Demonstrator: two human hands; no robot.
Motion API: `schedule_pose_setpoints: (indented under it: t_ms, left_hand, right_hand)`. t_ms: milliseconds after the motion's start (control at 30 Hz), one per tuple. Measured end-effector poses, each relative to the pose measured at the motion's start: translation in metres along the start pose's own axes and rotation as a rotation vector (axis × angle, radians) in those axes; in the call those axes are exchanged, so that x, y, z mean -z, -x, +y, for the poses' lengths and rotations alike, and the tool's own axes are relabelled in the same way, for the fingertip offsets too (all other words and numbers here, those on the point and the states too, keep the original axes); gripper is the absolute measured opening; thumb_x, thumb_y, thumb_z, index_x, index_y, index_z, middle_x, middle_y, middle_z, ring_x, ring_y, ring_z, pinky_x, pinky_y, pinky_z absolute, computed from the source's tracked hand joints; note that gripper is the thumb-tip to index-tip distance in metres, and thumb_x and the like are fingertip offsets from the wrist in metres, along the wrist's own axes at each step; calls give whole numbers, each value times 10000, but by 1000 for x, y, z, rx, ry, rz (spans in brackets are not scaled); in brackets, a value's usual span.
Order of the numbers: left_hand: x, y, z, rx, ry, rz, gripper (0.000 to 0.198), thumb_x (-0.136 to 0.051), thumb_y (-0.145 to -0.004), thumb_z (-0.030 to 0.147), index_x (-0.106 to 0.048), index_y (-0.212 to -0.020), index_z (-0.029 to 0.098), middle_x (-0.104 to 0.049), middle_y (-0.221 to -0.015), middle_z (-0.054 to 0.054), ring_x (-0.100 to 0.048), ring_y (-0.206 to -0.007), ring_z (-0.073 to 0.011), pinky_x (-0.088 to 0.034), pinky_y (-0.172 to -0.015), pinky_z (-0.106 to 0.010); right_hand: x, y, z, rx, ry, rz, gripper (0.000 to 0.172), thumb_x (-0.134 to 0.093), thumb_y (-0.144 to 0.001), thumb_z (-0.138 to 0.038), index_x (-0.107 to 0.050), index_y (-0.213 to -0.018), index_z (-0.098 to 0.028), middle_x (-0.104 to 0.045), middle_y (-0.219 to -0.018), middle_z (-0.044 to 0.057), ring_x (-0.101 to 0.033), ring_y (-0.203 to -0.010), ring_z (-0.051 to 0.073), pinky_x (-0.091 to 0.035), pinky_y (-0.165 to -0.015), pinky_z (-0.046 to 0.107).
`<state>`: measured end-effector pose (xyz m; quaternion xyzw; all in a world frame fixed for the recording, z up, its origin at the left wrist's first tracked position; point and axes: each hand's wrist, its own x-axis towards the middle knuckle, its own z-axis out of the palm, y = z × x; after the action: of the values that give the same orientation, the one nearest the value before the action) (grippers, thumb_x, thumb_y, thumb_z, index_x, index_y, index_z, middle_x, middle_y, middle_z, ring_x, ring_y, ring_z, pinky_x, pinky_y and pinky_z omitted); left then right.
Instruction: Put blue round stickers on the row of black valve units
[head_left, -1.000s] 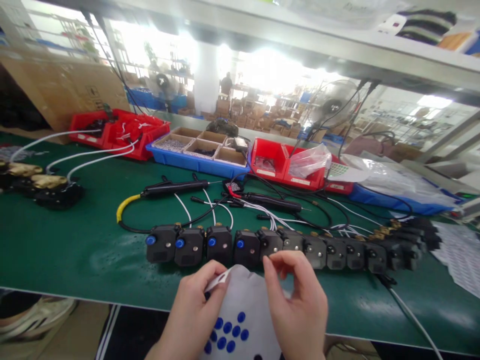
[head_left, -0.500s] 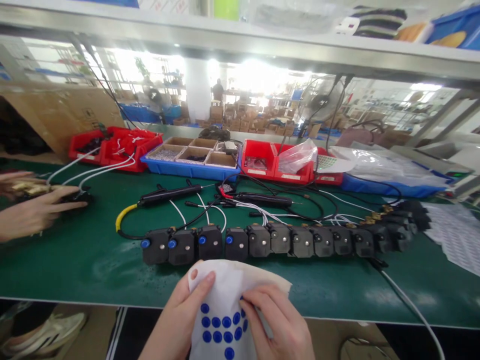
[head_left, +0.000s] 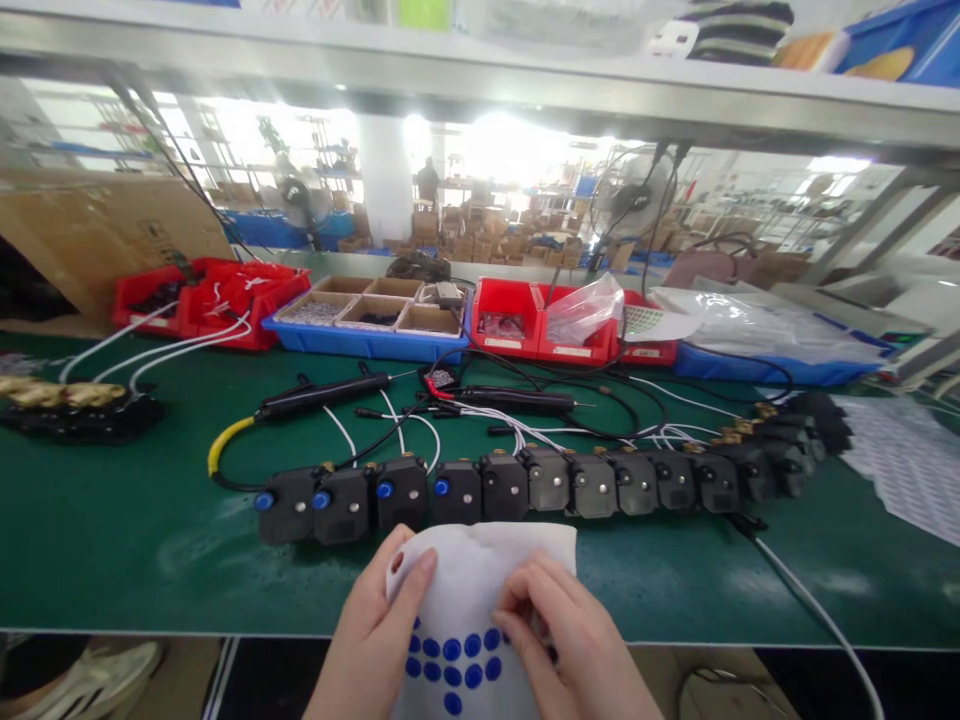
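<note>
A white sheet (head_left: 465,560) carries rows of blue round stickers (head_left: 452,677) and has a hole near its upper left corner. My left hand (head_left: 379,625) is closed on the sheet's left edge, thumb on top. Over the right part of the sheet, my right hand (head_left: 566,630) is pinched with a bit of blue showing at its fingertips, mostly covered by them. Just beyond the sheet stands a curved row of black box-shaped units (head_left: 549,478). The leftmost few bear blue round caps (head_left: 321,500).
Two black pen-like electric screwdrivers (head_left: 326,395) lie behind the row among white cables (head_left: 487,415). Red bins (head_left: 506,315) and a blue divided tray (head_left: 367,340) line the back. A brass-topped black assembly (head_left: 75,410) sits at left, printed sheets (head_left: 907,460) at right.
The co-worker's hands have left the brass-topped assembly at left. My right hand has shifted slightly right and down across the sheet, whose right corner now stands straighter. The view has moved a little.
</note>
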<state>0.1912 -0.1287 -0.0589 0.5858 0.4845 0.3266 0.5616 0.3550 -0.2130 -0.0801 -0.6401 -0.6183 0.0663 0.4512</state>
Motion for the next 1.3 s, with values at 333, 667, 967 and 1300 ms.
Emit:
schedule_pose_setpoints:
  t_ms: [333,667,967,1300]
  left_hand:
    - [-21,-8,3,-599,-450,-256,269,-435,-988,226,-680,-879,220,-675,-1250,-85,-593,-1250,-195,-481,-960,-214]
    - [-33,-1,-6,-544,-400,-182,245,-429,-913,148,-666,-922,206,-544,-1463,-138,-504,-1375,-234,-482,-1066,-302]
    - [-30,1,5,-510,-348,-225,259,-399,-814,98,-632,-865,199,-446,-1538,-138,-504,-1375,-252,-497,-1043,-333]
    - [-28,-1,3,-524,-351,-260,255,-393,-801,76,-605,-866,201,-416,-1557,-142,-482,-1393,-249,-478,-1067,-339]
  right_hand:
    - [21,-61,11,-307,-105,413,214,-607,-893,-347,-638,-762,-181,-594,-683,2,-523,-602,130,-431,-559,241]
    - [-1,-72,1,-235,-76,242,189,-544,-913,-245,-598,-740,-188,-504,-685,-14,-469,-655,139,-384,-610,271]
    - [-6,-74,3,-266,-78,209,187,-550,-900,-256,-590,-730,-191,-496,-673,-15,-463,-662,153,-363,-635,289]
    - [-6,-75,2,-234,-26,185,185,-558,-881,-232,-579,-702,-191,-495,-669,-9,-467,-660,156,-361,-633,291]
